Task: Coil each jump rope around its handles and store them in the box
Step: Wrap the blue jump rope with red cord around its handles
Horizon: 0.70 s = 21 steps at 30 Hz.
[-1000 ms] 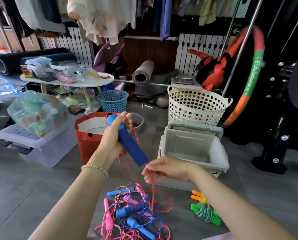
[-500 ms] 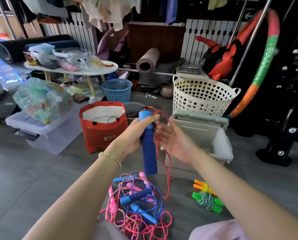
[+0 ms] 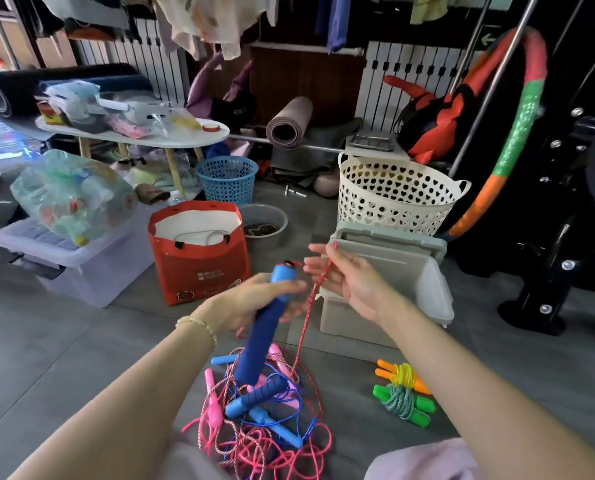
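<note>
My left hand (image 3: 254,303) grips a dark blue foam jump rope handle (image 3: 261,337), held tilted above the floor. Its red-and-white rope (image 3: 308,306) runs from the handle's top across to my right hand (image 3: 344,282), which holds the cord between thumb and fingers with the fingers spread. The rope then drops into a tangled pile of jump ropes (image 3: 261,410) with pink and blue handles on the floor. The grey storage box (image 3: 434,299) stands open just behind my right hand. A green-handled coiled rope (image 3: 405,403) and an orange-handled one (image 3: 398,374) lie right of the pile.
A red paper bag (image 3: 199,265) stands left of the box, a grey bowl (image 3: 271,220) behind it. A white heart-pattern basket (image 3: 393,195), a blue basket (image 3: 226,178), a clear lidded bin (image 3: 67,268) and a low white table (image 3: 133,136) crowd the back. Black exercise equipment (image 3: 552,271) stands right.
My right hand went from pinching the rope low by the handle's end up to the handle's top, then rightward, pulling the rope out. The handle dropped lower and tilted.
</note>
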Motion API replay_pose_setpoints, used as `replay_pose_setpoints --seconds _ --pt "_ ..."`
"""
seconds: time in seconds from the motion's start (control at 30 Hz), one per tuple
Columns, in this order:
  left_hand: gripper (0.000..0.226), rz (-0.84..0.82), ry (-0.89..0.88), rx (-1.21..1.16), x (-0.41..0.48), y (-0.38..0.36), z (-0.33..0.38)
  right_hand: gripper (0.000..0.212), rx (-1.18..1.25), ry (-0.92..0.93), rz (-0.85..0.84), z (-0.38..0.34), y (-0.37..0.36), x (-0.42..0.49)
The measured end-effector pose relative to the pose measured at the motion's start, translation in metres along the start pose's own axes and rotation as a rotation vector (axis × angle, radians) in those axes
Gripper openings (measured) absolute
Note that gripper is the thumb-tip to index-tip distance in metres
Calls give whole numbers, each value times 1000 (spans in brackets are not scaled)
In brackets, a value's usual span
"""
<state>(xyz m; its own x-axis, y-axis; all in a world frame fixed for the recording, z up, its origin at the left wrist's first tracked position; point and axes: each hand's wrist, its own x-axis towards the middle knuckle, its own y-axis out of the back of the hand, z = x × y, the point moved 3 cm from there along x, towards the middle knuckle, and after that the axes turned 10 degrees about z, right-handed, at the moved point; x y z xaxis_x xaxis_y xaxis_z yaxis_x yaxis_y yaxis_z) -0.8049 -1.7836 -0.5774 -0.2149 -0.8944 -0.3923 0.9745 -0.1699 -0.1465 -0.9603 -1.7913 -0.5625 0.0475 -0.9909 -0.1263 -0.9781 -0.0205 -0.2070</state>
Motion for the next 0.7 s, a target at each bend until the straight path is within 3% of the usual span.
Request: replay_pose_setpoints --seconds 0.07,0.17,0.23,0.33,0.4,0.47,0.53,0.6,0.7 --pt "2 -102 -36 40 -4 -20 -3 25 12 56 29 -9 -2 0" --pt "10 1 -202 118 -2 -32 13 24 51 99 95 -14 -1 1" --pt "16 108 -238 -46 -1 -31 28 26 162 66 51 -12 -2 1" --pt "24 107 -258 -386 -6 -27 53 40 154 -102 -116 2 -11 -6" --pt "25 103 -313 -597 -9 -21 70 43 -13 -210 -232 14 -14 -13" --pt "22 136 -344 -743 -11 -8 78 22 -247 -221 -334 23 -11 -20" --pt "12 185 -332 -683 -4 7 73 17 -315 -186 -311 26 -5 -21" --pt "7 218 -239 -471 3 14 55 17 -166 -130 -165 16 -1 -18" --pt "11 66 -88 -39 5 4 18 17 75 -3 34 -2 4 -7"
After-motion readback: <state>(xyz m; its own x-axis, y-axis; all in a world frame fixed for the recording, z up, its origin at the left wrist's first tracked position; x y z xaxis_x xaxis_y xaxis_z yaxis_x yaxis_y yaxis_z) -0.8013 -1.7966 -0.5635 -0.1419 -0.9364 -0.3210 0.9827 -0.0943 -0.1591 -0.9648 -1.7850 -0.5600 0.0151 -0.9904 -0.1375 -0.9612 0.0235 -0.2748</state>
